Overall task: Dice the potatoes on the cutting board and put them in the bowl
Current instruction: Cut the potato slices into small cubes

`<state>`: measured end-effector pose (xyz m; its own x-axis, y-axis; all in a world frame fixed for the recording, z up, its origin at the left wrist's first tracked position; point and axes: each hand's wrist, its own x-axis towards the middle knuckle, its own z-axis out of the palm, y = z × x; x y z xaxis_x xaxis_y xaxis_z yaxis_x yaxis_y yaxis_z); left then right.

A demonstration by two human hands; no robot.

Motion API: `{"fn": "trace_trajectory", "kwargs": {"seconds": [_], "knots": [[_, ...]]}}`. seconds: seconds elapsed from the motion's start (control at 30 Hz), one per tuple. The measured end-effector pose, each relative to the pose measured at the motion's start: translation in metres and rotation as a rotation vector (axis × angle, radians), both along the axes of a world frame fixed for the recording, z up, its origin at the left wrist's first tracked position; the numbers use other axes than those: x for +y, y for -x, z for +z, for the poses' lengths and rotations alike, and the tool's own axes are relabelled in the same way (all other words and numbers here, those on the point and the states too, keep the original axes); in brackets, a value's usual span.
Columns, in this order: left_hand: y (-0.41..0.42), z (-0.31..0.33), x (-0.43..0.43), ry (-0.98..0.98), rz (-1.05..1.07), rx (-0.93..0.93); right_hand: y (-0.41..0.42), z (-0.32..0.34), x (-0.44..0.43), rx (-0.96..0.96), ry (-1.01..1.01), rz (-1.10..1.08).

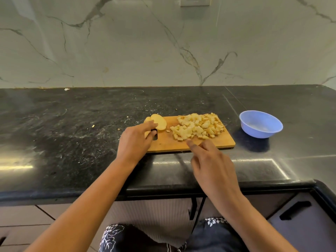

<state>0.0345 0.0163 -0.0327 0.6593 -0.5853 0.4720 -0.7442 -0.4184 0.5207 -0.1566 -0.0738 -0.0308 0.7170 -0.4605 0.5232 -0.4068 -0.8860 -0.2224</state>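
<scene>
A wooden cutting board lies on the black counter. A pile of diced potato covers its right half. Several uncut potato slices lie at its left end. My left hand reaches over that end, and its thumb and forefinger pinch a potato slice. My right hand hovers at the board's front edge, just short of the dice; its forefinger points forward, the other fingers are loosely curled, and it holds nothing. An empty blue bowl stands to the right of the board. No knife is visible.
The black stone counter stretches far to the left and ends at a marble wall behind. Small potato crumbs dot the counter near the board. Cabinet drawers with a black handle sit below at the right.
</scene>
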Motion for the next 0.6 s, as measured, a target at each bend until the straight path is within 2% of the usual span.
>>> {"fn": "trace_trajectory", "kwargs": {"seconds": [0.13,0.27,0.4,0.5,0.6], "knots": [[-0.011,-0.004,0.009,-0.013,0.038,0.035,-0.015,0.000,0.015,0.134,0.003,0.038],[-0.003,-0.006,0.010,-0.062,-0.043,0.003,-0.022,-0.003,0.012,0.262,0.004,-0.048],[0.001,-0.008,0.008,-0.161,-0.107,-0.072,-0.020,-0.014,0.002,0.276,0.098,-0.165],[-0.001,-0.010,0.008,-0.164,-0.147,-0.083,-0.019,-0.015,-0.008,0.249,0.176,-0.168],[-0.002,-0.012,0.008,-0.160,-0.163,-0.104,-0.016,-0.003,-0.016,0.253,0.149,-0.175]]}}
